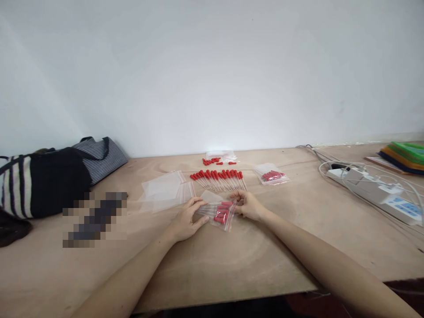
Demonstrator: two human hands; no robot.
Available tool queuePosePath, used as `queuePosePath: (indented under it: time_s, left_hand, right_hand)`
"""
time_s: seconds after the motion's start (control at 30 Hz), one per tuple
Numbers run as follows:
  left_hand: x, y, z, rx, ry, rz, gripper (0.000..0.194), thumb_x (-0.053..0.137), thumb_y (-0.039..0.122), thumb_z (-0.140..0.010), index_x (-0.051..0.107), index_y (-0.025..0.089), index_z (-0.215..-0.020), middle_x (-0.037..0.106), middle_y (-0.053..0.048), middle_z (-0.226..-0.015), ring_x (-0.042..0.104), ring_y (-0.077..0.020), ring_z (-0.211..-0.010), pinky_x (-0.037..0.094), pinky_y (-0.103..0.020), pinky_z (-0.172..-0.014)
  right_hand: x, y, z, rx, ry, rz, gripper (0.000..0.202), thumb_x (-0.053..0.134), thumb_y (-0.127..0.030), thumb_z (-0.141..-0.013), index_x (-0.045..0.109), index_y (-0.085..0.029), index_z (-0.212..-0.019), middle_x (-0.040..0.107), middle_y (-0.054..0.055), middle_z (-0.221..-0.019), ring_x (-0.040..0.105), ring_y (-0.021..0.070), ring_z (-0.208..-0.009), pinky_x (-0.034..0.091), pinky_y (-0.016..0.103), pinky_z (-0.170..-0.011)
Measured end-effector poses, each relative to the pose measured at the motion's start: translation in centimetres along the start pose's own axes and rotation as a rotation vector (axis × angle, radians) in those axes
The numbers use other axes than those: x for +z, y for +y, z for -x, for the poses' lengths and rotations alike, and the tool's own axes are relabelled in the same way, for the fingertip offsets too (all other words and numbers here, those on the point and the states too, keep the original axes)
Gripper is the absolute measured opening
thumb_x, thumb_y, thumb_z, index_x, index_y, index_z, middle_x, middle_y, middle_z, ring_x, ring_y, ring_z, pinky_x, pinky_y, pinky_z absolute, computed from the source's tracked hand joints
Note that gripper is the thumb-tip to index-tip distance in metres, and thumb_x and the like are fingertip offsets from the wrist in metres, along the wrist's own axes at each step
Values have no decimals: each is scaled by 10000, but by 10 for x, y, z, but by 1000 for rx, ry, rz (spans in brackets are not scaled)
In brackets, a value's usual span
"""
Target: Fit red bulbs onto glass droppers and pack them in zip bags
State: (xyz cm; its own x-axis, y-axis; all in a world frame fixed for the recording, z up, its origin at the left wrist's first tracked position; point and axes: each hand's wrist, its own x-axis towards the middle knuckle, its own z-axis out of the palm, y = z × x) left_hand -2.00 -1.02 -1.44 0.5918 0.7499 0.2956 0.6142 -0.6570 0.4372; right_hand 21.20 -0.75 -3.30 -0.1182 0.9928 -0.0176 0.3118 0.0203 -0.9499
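Note:
A clear zip bag (222,215) with several red-tipped white sticks inside lies on the wooden table, its red-lined opening toward the right. My left hand (188,221) grips the bag's left part between thumb and fingers. At the bag's upper right edge, my right hand (247,205) pinches the plastic near the opening. Just behind the hands is a fanned row of red-tipped sticks (220,179). Flat clear bags (164,190) are spread left of that row. A filled bag (273,176) rests to the right.
Loose red tips (212,161) lie by more clear plastic at the back. Black and striped bags (59,181) and a blurred dark object (97,221) are at left. A power strip (380,192) with cables and a stack of coloured items (406,157) sit at right.

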Motion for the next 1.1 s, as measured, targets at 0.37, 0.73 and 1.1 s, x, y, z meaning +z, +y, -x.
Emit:
queuePosePath:
  time_s: [0.37,0.73,1.1]
  left_hand:
    - [4,10,1,108,54,3,252,429,231,-823,521,211,-1057,480,-64,-1096,452,-190,-1053,378,-363,-909]
    - [6,28,-2,140,-41,48,226,458,201,-799,486,215,-1023,521,-46,-1092,471,-182,-1027,380,-363,-896]
    - [7,27,-2,138,-33,34,230,471,196,-785,464,209,-1015,485,-55,-1099,452,-190,-1027,369,-363,-888]
  right_hand:
    - [4,2,7,-20,0,-54,288,686,-353,-563,480,-154,-594,490,-50,-441,460,65,-386,367,168,-367]
    - [8,-2,12,-366,86,309,218,516,-160,-685,623,-171,-874,633,21,-732,521,101,-547,414,220,-532]
    - [13,7,-1,-264,-157,-81,218,543,-155,-690,529,-141,-907,626,51,-850,588,121,-708,462,244,-646]
